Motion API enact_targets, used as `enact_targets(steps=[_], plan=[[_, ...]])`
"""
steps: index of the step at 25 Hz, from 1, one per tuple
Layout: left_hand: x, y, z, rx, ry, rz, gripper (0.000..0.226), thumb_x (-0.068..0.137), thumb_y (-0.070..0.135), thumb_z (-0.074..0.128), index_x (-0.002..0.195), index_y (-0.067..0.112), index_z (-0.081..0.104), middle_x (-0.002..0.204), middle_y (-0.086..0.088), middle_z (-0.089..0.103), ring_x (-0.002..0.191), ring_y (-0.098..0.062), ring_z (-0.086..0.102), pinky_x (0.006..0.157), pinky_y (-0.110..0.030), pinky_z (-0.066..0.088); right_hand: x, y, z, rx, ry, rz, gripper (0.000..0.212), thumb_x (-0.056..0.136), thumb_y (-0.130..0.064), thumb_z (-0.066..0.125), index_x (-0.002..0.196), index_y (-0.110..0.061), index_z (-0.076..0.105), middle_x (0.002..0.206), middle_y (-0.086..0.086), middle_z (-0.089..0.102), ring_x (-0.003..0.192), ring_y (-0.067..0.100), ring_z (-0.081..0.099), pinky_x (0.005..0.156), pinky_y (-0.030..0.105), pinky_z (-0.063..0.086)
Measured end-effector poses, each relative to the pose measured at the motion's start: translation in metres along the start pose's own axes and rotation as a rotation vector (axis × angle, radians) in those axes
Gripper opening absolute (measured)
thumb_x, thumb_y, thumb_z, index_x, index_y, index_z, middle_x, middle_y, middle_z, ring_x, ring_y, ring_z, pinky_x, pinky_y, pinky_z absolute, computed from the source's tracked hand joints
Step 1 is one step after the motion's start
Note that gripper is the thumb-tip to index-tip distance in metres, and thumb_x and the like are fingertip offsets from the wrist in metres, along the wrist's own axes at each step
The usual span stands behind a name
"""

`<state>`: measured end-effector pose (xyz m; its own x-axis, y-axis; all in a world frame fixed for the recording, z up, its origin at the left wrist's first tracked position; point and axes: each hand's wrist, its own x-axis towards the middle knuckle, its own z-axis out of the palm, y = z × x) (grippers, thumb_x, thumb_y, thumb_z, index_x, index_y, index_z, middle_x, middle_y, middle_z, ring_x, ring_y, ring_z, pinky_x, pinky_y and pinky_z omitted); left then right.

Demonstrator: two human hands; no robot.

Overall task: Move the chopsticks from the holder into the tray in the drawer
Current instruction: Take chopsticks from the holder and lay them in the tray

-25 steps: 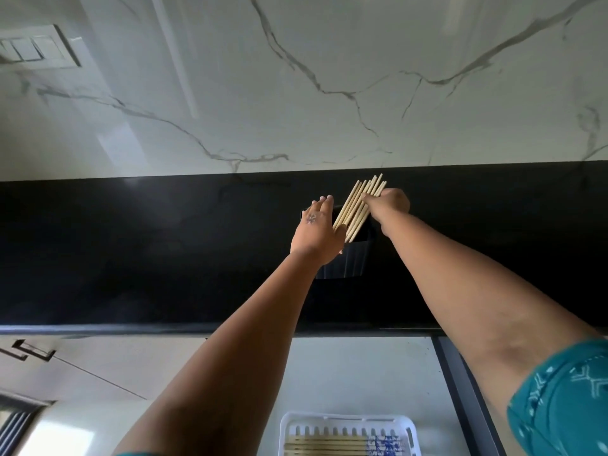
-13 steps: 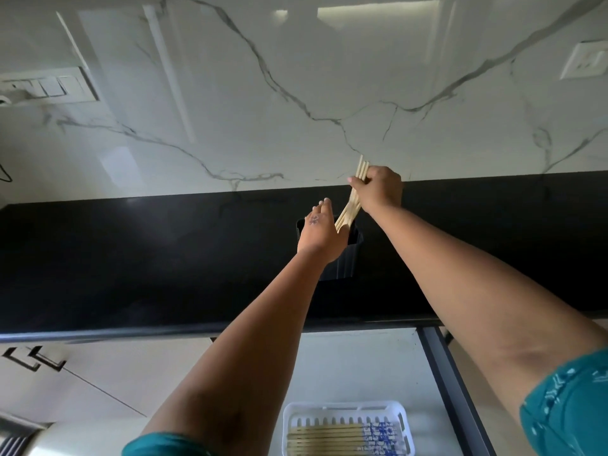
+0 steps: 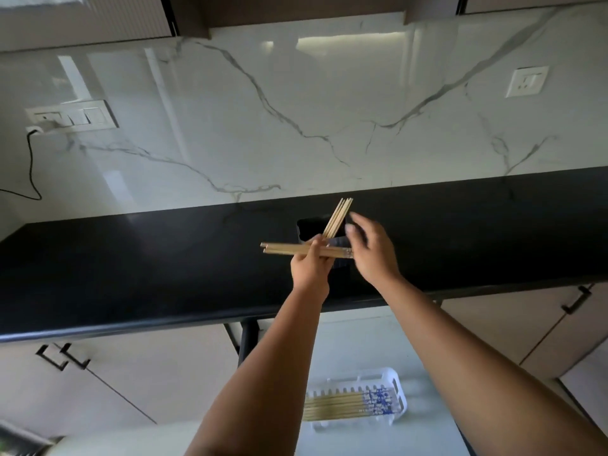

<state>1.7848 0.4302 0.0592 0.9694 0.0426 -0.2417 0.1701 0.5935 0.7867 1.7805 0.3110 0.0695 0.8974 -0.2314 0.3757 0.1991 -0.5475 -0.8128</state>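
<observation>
A black holder (image 3: pixel 309 229) stands on the black counter with several wooden chopsticks (image 3: pixel 339 215) leaning out of it. My left hand (image 3: pixel 311 264) grips a bundle of chopsticks (image 3: pixel 286 249) held level in front of the holder. My right hand (image 3: pixel 371 251) hovers just right of the bundle with its fingers spread and nothing in it. Below, in the open drawer, a white slotted tray (image 3: pixel 391 378) holds several chopsticks with blue patterned ends (image 3: pixel 342 403).
The black counter (image 3: pixel 131 274) runs across the view under a marble backsplash. A switch panel with a plugged cable (image 3: pixel 70 116) is at left and a socket (image 3: pixel 526 81) at right. Cabinet doors with black handles (image 3: pixel 62 355) flank the open drawer (image 3: pixel 345 340).
The bundle passed from my right hand to my left hand and now lies level. My right hand let go and opened. The camera tilted up and back, showing more of the wall.
</observation>
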Motion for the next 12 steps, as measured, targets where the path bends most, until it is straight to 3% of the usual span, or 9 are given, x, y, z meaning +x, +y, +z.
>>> enact_targets(steps=[2, 3, 5, 7, 9, 12], plan=[[-0.004, -0.019, -0.040, -0.143, -0.023, -0.096, 0.025, 0.098, 0.013, 0.051, 0.118, 0.001, 0.061, 0.109, -0.017, 0.066, 0.105, -0.029, 0.065, 0.091, -0.038, 0.055, -0.033, 0.049, 0.000, 0.319, 0.154, 0.544, 0.041, 0.099, -0.032, 0.046, 0.133, -0.011, 0.052, 0.135, 0.006, 0.054, 0.124, 0.020, 0.051, 0.105, 0.035, 0.038], [-0.006, -0.031, -0.057, -0.168, -0.020, -0.130, 0.027, 0.099, 0.013, 0.049, 0.121, 0.000, 0.059, 0.108, -0.017, 0.065, 0.103, -0.029, 0.065, 0.089, -0.039, 0.056, -0.049, 0.067, 0.003, 0.548, 0.170, 0.795, 0.039, 0.099, -0.036, 0.044, 0.128, -0.011, 0.055, 0.129, 0.005, 0.057, 0.117, 0.018, 0.054, 0.102, 0.035, 0.038], [-0.017, -0.055, -0.076, -0.170, -0.036, -0.210, 0.025, 0.100, 0.011, 0.045, 0.119, 0.001, 0.058, 0.106, -0.017, 0.065, 0.094, -0.026, 0.064, 0.078, -0.034, 0.060, -0.075, 0.084, 0.011, 0.832, 0.099, 1.045, 0.035, 0.099, -0.043, 0.043, 0.103, -0.013, 0.060, 0.106, 0.003, 0.061, 0.090, 0.014, 0.056, 0.086, 0.031, 0.042], [-0.032, -0.078, -0.084, -0.160, -0.055, -0.314, 0.021, 0.101, 0.010, 0.044, 0.111, 0.002, 0.061, 0.099, -0.017, 0.065, 0.080, -0.021, 0.061, 0.071, -0.031, 0.061, -0.091, 0.088, 0.021, 0.864, 0.020, 1.076, 0.033, 0.098, -0.043, 0.044, 0.094, -0.014, 0.058, 0.100, 0.005, 0.063, 0.083, 0.015, 0.055, 0.079, 0.029, 0.043], [-0.043, -0.092, -0.090, -0.173, -0.036, -0.388, 0.021, 0.101, 0.009, 0.043, 0.107, 0.001, 0.062, 0.094, -0.017, 0.066, 0.071, -0.019, 0.066, 0.070, -0.029, 0.061, -0.100, 0.085, 0.026, 0.729, -0.063, 1.056, 0.034, 0.099, -0.041, 0.043, 0.107, -0.012, 0.060, 0.110, 0.007, 0.065, 0.096, 0.018, 0.057, 0.088, 0.032, 0.045], [-0.043, -0.103, -0.108, -0.170, 0.062, -0.426, 0.021, 0.101, 0.007, 0.043, 0.107, -0.002, 0.061, 0.094, -0.018, 0.065, 0.079, -0.022, 0.067, 0.067, -0.028, 0.061, -0.116, 0.101, 0.021, 0.097, -0.206, 0.797, 0.044, 0.099, -0.031, 0.045, 0.138, -0.011, 0.043, 0.139, 0.012, 0.049, 0.126, 0.027, 0.047, 0.107, 0.038, 0.037]])
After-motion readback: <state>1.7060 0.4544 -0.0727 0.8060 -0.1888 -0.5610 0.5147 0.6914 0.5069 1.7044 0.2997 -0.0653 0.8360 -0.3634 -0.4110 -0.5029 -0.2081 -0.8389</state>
